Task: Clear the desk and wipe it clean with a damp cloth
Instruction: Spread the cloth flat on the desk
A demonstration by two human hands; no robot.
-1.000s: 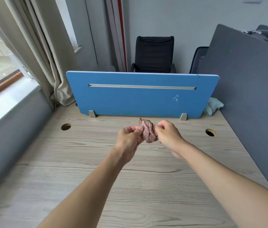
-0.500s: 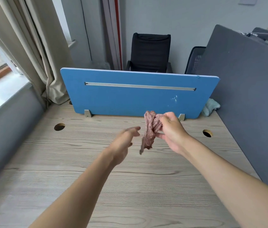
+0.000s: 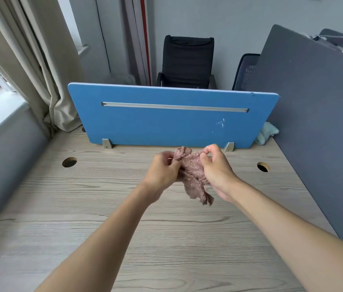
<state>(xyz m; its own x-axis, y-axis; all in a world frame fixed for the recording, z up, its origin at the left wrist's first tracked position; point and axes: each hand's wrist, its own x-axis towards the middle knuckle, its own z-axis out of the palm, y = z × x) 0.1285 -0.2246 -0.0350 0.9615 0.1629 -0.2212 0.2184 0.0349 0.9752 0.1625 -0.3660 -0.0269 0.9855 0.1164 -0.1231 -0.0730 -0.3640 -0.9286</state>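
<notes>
Shift: left grip [image 3: 162, 173] back at cloth [image 3: 191, 173], pinching it.
Right grip [image 3: 217, 169]: pinching cloth's upper edge.
Cloth: dangling above bench [image 3: 82, 207].

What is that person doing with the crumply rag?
A person is holding a pinkish-brown cloth over a wooden desk. The left hand and right hand each pinch its top edge, probably to open it out for wiping. Its lower end dangles. A blue divider stands at the back, with a pale green cloth beside its right end.
</notes>
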